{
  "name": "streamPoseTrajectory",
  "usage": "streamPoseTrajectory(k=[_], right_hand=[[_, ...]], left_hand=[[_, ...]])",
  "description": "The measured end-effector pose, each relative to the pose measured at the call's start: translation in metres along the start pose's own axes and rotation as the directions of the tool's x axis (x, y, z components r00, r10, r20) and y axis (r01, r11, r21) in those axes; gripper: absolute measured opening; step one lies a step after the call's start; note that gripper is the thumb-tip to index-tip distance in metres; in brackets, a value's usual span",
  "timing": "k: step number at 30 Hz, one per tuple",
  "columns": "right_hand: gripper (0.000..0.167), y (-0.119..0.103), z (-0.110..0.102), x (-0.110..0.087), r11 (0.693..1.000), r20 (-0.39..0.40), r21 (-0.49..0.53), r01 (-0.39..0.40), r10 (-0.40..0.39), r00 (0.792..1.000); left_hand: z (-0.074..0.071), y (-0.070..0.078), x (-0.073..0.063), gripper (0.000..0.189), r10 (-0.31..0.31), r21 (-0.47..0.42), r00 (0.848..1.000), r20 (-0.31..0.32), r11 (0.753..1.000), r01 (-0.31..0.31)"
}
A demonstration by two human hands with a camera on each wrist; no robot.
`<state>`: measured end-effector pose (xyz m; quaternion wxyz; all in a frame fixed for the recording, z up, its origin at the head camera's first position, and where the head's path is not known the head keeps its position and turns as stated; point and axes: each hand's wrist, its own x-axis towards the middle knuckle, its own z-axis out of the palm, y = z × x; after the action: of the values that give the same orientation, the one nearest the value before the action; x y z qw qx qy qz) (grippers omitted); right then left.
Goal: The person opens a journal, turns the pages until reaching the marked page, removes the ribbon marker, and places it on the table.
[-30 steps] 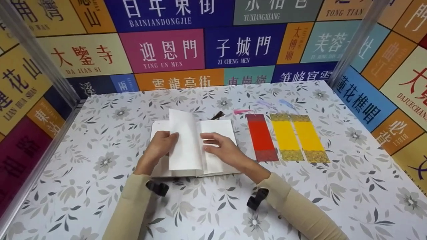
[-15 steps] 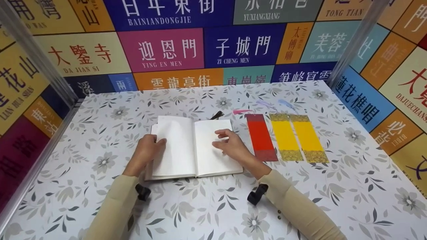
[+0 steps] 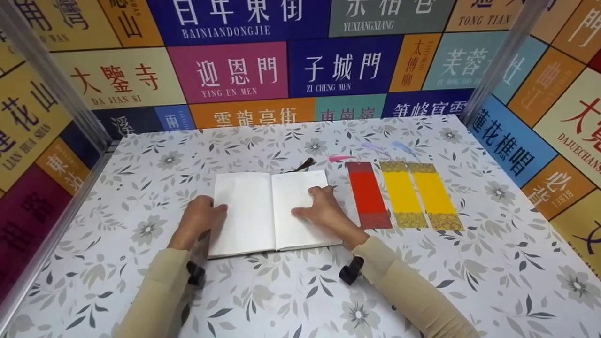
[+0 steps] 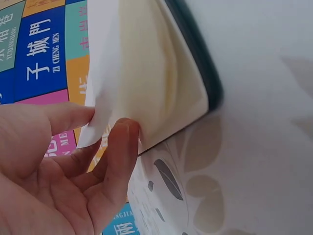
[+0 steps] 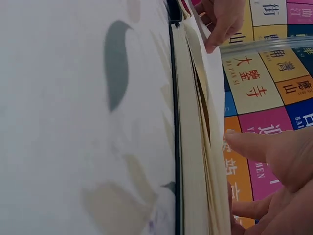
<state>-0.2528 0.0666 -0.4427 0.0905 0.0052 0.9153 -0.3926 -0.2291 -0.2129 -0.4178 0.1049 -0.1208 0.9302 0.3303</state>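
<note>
A notebook with blank white pages (image 3: 244,211) lies open on the table in the head view. Along its left edge, my left hand (image 3: 197,220) holds the page margin, thumb on top. The left wrist view shows that thumb on a white page (image 4: 105,73) and the fingers around its edge, beside the dark cover (image 4: 198,54). My right hand (image 3: 324,211) rests on the right-hand page, thumb and fingers spread. In the right wrist view its thumb tip reaches the page surface, above the stacked page edges (image 5: 193,147).
Right of the notebook lie a red bookmark (image 3: 368,195) and two yellow bookmarks, one nearer (image 3: 404,192) and one farther right (image 3: 436,192), with pastel tassels at their tops. A dark tassel (image 3: 305,164) sticks out behind the notebook. Panels with printed characters (image 3: 227,70) border the table.
My left hand has carried a raised leaf over to the left, and the pages now lie flat. My right hand has come down onto the right-hand page.
</note>
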Motion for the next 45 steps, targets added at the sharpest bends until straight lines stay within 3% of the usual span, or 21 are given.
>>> streamPoseTrajectory(k=[4,9,12,15,17,19,22,24,30,40,45], right_hand=[[0.068,-0.006,0.007,-0.002,0.983,-0.01,-0.182,0.029,-0.031,0.999],[0.064,-0.01,0.009,-0.004,0.968,0.006,-0.246,0.046,-0.046,0.999],[0.058,-0.011,0.008,-0.004,0.965,0.024,-0.258,0.055,-0.05,0.998],[0.051,-0.012,0.007,-0.003,0.961,0.049,-0.267,0.068,-0.057,0.997],[0.044,-0.012,0.007,-0.003,0.96,0.059,-0.267,0.084,-0.071,0.996],[0.037,-0.012,0.006,-0.004,0.959,0.065,-0.263,0.108,-0.094,0.993],[0.032,-0.01,0.004,-0.006,0.957,0.069,-0.254,0.144,-0.13,0.989],[0.034,-0.009,0.003,-0.008,0.952,0.08,-0.262,0.161,-0.145,0.986],[0.068,-0.007,-0.006,-0.013,0.924,0.143,-0.349,0.156,-0.113,0.983],[0.072,0.002,-0.014,-0.016,0.9,0.145,-0.404,0.167,-0.117,0.983],[0.07,0.008,-0.02,-0.016,0.87,0.168,-0.429,0.241,-0.185,0.968]], left_hand=[[0.003,-0.002,0.0,0.032,-0.002,0.028,1.0,-0.006,1.0,0.003],[0.01,0.001,-0.001,0.048,0.007,0.094,0.999,-0.038,0.996,-0.003],[0.014,0.005,-0.004,0.067,0.065,0.145,0.996,-0.063,0.988,-0.055],[0.018,0.007,-0.007,0.075,0.161,0.189,0.986,-0.034,0.97,-0.152],[0.019,0.007,-0.009,0.073,0.258,0.217,0.966,0.01,0.943,-0.254],[0.02,0.007,-0.011,0.07,0.345,0.235,0.935,0.076,0.906,-0.353],[0.019,0.007,-0.014,0.067,0.422,0.216,0.888,0.185,0.864,-0.455],[0.018,0.006,-0.016,0.065,0.415,0.2,0.875,0.25,0.862,-0.466],[0.015,0.0,-0.021,0.055,0.329,0.214,0.871,0.366,0.881,-0.422],[0.012,0.002,-0.017,0.056,0.278,0.289,0.874,0.399,0.866,-0.408],[0.017,0.014,-0.016,0.066,0.238,0.322,0.902,0.361,0.876,-0.36]])
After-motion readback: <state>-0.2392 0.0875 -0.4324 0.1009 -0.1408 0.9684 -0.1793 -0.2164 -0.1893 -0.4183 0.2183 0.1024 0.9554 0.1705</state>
